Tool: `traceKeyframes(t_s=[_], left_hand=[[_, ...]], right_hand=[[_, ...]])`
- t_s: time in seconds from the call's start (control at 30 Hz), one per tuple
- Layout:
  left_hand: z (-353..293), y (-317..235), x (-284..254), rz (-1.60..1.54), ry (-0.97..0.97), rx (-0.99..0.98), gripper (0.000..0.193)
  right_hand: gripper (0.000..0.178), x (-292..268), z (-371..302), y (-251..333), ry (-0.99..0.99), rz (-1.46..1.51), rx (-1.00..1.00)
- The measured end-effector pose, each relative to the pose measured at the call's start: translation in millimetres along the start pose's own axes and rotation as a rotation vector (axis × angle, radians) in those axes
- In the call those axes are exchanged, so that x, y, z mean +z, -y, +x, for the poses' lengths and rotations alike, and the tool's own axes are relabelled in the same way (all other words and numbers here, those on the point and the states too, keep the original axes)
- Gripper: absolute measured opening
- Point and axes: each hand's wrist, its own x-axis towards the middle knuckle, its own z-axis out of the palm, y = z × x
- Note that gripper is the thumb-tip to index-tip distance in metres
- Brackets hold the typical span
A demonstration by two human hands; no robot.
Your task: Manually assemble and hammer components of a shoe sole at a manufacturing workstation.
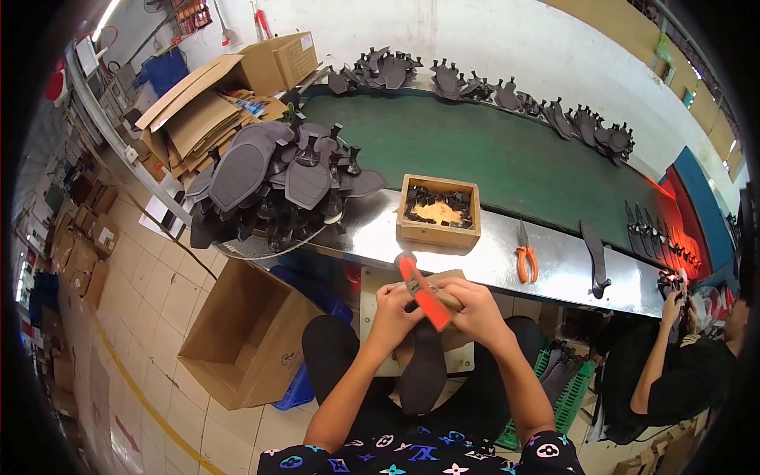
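Both hands meet just below the middle of the view: the left hand (pixel 393 309) is closed around the upper end of a dark shoe sole (pixel 422 366) that hangs down over the person's lap, and the right hand (pixel 475 313) is closed on an orange-handled tool (pixel 422 294) that slants up toward 11 o'clock across the sole's top. At 12 o'clock from the hands, on the shiny metal tabletop (pixel 491 257), stands a small square wooden box (pixel 438 210) holding small black pieces around a bare patch of its pale floor. At 10 o'clock a round wire basket (pixel 261 247) is heaped high with dark soles (pixel 277 178), many overhanging its rim. Below it, at 8 o'clock, an open cardboard carton (pixel 247 336) sits on the tiled floor, nothing showing inside it. At 2 o'clock orange-handled pliers (pixel 526 257) lie on the tabletop, with a single dark sole (pixel 595 255) just beyond. More soles line the far edge of the green belt (pixel 491 150). At 4 o'clock a green plastic crate (pixel 571 388) holds dark soles. Another person (pixel 681 356) works at 3 o'clock.
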Motion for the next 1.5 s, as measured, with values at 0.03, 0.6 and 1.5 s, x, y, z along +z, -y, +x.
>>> traceKeyframes(t_s=[0.03,0.6,1.5], left_hand=[[0,8,1,0.006,-0.007,0.036,0.03],[14,-13,-14,-0.345,0.145,-0.095,0.025],[6,-9,-19,0.329,0.263,-0.001,0.071]], right_hand=[[0.026,0,0,4,0.038,-0.021,0.02],[0.046,-20,-54,61,-0.177,-0.086,0.083],[0.049,-14,-53,68,-0.156,-0.304,-0.025]])
